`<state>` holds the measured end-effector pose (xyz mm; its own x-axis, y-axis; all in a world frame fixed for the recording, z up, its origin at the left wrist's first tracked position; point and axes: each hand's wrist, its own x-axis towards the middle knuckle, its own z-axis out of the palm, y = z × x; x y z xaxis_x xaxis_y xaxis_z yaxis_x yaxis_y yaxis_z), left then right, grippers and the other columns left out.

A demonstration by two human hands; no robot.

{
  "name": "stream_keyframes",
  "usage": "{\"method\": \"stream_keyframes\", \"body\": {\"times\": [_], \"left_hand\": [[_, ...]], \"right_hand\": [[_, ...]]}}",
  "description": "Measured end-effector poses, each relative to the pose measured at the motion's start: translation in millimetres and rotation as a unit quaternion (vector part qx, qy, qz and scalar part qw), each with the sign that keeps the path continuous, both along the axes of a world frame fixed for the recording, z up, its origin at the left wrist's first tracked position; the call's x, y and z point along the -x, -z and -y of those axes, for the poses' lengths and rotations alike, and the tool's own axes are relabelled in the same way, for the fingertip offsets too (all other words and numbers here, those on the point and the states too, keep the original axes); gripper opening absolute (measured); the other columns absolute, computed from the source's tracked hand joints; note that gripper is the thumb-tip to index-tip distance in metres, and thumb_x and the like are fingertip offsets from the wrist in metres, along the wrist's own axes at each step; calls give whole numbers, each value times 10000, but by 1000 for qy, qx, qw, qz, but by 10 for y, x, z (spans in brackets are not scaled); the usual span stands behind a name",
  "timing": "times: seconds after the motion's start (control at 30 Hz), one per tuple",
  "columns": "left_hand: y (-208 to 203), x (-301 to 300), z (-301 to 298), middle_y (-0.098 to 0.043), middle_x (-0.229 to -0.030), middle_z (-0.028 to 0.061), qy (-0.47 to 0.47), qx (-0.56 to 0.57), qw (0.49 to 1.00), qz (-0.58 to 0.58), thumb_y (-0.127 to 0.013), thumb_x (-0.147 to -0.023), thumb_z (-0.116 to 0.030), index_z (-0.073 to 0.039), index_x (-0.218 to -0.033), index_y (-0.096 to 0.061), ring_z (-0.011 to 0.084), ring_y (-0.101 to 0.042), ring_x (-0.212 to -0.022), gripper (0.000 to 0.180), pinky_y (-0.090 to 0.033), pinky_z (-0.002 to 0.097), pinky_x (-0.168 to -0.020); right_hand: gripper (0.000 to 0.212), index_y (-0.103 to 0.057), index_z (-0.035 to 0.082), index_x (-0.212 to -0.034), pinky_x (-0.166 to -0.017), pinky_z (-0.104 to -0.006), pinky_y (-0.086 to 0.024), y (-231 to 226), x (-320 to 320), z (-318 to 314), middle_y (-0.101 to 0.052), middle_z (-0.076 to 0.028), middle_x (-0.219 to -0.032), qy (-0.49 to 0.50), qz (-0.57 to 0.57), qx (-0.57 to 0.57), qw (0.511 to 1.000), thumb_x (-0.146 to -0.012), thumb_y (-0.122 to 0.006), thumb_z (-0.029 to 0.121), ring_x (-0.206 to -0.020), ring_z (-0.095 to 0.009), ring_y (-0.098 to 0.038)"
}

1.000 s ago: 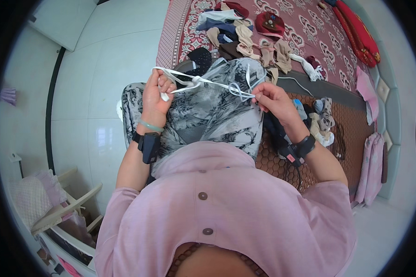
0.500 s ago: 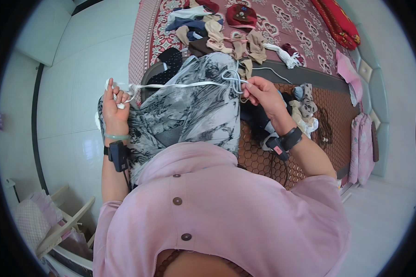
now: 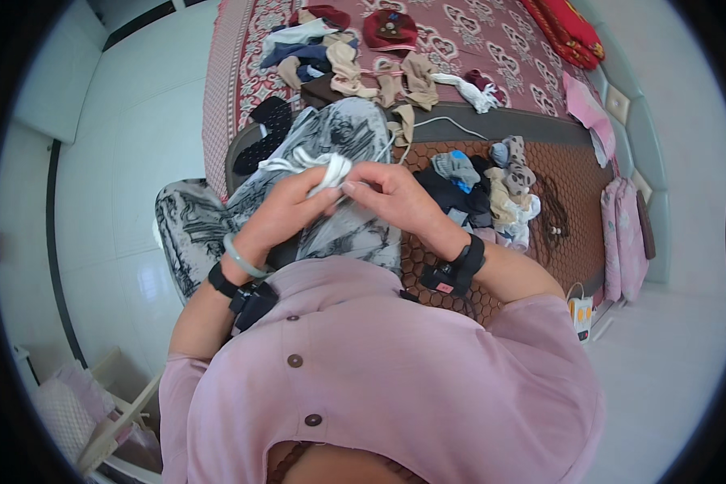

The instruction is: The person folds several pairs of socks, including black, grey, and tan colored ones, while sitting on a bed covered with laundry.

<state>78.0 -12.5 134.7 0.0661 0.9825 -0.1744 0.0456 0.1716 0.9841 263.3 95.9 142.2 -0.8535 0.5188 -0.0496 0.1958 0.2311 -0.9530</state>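
**White cord, gathered in both hands**

Left hand clenched around bunched white cord, keeping the loops together. Right hand pinches its end close by. Held above grey patterned trousers on lap; socks beside.

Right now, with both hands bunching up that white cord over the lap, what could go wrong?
1. The white cord is gathered loosely between the left hand and right hand; loops could slip out and tangle.
2. A trailing length of cord runs across the brown mat toward the sock pile; pulling may drag or snag socks.
3. The grey patterned fabric under the hands could get caught into the bundle.
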Motion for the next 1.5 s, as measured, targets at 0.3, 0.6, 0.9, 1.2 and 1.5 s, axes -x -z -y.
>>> {"method": "stream_keyframes", "body": {"times": [0.3,0.6,0.9,1.2,1.5], "left_hand": [[580,961,642,-506,-720,-45,-283,30,929,237,-583,-984,-203,-62,-960,-574,23,-368,-531,143,-318,197,-496],[673,1292,981,-398,-646,-44,-354,-58,807,469,-505,-1032,-231,-80,-869,-501,53,-339,-498,222,-319,218,-494],[616,1317,1055,-416,-661,-38,-320,-87,819,467,-461,-1050,-261,-81,-870,-496,51,-332,-497,256,-309,224,-512],[648,1374,1247,-438,-648,-32,-351,-75,826,435,-483,-1041,-274,-71,-881,-528,50,-321,-478,263,-304,217,-494],[426,1132,1300,-504,-635,6,-321,-10,883,341,-384,-1060,-394,-31,-986,-580,58,-305,-456,419,-314,224,-502]], "right_hand": [[147,-645,0,-954,-688,-230,-444,239,-489,-340,-596,23,-818,-43,52,10,998,-959,-618,145,-775,-54,-514],[144,-640,15,-925,-648,-234,-438,219,-918,-885,-573,38,-772,84,100,-70,989,-953,-616,154,-723,-57,-503],[138,-611,23,-933,-665,-215,-428,420,-1343,-1585,-537,47,-772,187,100,-181,960,-969,-611,157,-732,-46,-500],[194,-637,-4,-1017,-779,-222,-434,-252,-1552,-2052,-599,22,-861,246,111,-338,902,-977,-606,183,-841,-60,-528],[154,-649,17,-1082,-791,-223,-477,-396,-136,-986,-643,2,-1013,152,-144,-197,958,-958,-618,104,-906,-72,-591]]}}
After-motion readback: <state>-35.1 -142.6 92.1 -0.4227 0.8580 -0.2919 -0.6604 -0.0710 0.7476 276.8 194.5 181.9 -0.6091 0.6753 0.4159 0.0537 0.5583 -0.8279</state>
